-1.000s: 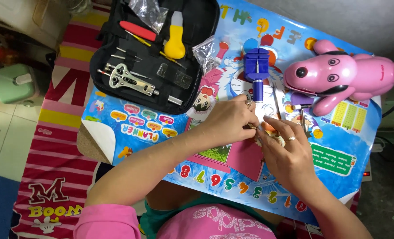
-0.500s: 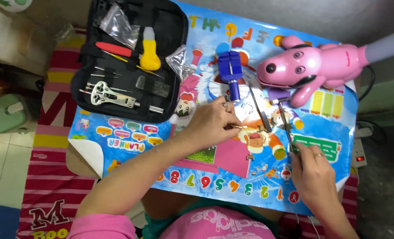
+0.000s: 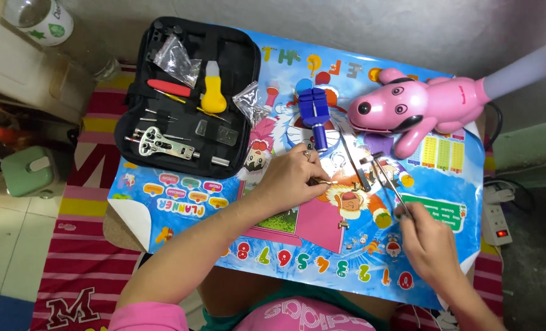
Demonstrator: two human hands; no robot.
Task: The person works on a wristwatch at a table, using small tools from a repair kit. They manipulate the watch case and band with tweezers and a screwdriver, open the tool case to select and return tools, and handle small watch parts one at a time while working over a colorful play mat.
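Tabletop: a small tabletop (image 3: 163, 202) under a bright blue cartoon-printed plastic cover, crowded from edge to edge.
Lamp: a glossy pink dog-shaped plastic desk lamp (image 3: 408, 107) lies at the far right, just beyond a loose metal watch bracelet (image 3: 354, 160).
Tool case: a black zip-open fabric tool case (image 3: 187, 98) sits open at the far left, well apart from both hands; a yellow-handled case knife (image 3: 213, 93) lies inside.
Holder: a blue plastic link-removal block (image 3: 315, 113) stands just beyond the left hand.
Left hand: the left hand (image 3: 288, 178) pinches a small brass-coloured pin tool (image 3: 323, 182) near the tabletop's middle, fingers closed on it.
Right hand: the right hand (image 3: 429, 242) grips slim metal tweezers (image 3: 395, 190), tips pointing towards the bracelet.
Risk: tiny parts would likely vanish against the busy print; a slip of the tweezers could flick one off the near edge.
Risk, second: the slick cover may let the bracelet slide under pressure.
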